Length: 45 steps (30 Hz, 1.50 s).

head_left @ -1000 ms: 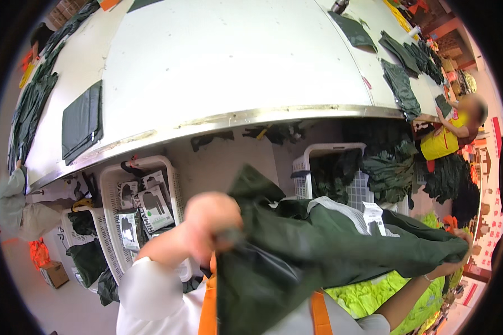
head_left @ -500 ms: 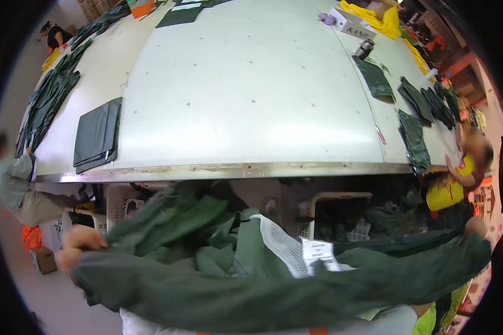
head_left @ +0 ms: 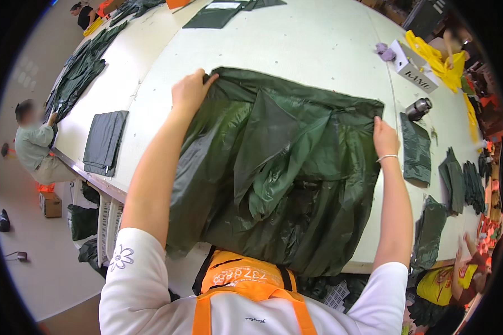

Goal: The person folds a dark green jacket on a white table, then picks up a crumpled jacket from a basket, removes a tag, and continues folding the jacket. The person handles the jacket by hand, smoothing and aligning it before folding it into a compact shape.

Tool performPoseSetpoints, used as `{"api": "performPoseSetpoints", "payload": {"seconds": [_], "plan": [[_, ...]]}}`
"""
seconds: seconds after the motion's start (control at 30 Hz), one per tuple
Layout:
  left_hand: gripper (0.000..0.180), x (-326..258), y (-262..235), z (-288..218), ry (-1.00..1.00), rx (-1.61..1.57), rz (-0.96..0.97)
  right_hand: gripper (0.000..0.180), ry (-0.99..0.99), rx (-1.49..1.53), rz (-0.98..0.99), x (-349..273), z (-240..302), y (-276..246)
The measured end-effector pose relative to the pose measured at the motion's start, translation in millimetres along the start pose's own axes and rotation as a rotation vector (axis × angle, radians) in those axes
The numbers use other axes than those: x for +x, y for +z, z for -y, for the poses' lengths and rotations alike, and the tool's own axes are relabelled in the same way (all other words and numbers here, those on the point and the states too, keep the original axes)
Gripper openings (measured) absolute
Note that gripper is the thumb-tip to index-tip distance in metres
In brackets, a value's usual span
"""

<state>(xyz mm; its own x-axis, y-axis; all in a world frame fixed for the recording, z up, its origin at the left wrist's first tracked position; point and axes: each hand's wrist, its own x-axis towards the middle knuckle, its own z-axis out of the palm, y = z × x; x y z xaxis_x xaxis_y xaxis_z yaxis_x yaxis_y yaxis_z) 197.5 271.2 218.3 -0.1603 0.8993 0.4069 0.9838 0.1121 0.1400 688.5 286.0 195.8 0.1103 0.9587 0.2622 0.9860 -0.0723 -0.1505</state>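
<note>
Between both hands' grip, green garment (head_left: 274, 167)

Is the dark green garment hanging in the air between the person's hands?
No, the dark green garment lies spread on the white table, with the left hand and right hand at its far corners.

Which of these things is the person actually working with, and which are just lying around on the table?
In hand:
dark green garment, gripped by left hand and right hand.

Lying about:
folded dark piece
metal flask
white box
yellow cloth
green pieces
</note>
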Motion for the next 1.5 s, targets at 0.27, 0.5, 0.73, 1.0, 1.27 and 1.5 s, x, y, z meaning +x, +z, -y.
{"api": "performPoseSetpoints", "payload": {"seconds": [0.27,0.5,0.73,1.0,1.27,1.5], "plan": [[0.047,-3.1,155.3,-2.5,-0.067,0.148,0.423,0.045,0.003,-0.088,0.352,18.9,-18.7,152.8],[0.061,-10.6,203.8,9.7,-0.226,-0.118,0.402,0.032,0.071,0.246,0.055,-0.2,-25.4,162.9],[0.028,-64.2,93.9,4.6,-0.214,-0.627,0.405,0.027,0.679,0.906,0.813,-132.6,49.3,22.5],[0.019,-191.2,5.5,-59.3,-0.356,-1.023,0.659,0.022,0.651,1.109,0.312,-198.3,57.2,51.3],[0.054,-216.4,45.8,-203.0,-0.887,-1.979,1.629,0.031,0.537,-0.087,-0.016,-275.4,-281.4,74.0],[0.062,-223.8,100.8,-289.8,-1.401,-1.968,1.099,0.023,0.354,0.07,0.028,-296.4,-286.9,68.5]]}}
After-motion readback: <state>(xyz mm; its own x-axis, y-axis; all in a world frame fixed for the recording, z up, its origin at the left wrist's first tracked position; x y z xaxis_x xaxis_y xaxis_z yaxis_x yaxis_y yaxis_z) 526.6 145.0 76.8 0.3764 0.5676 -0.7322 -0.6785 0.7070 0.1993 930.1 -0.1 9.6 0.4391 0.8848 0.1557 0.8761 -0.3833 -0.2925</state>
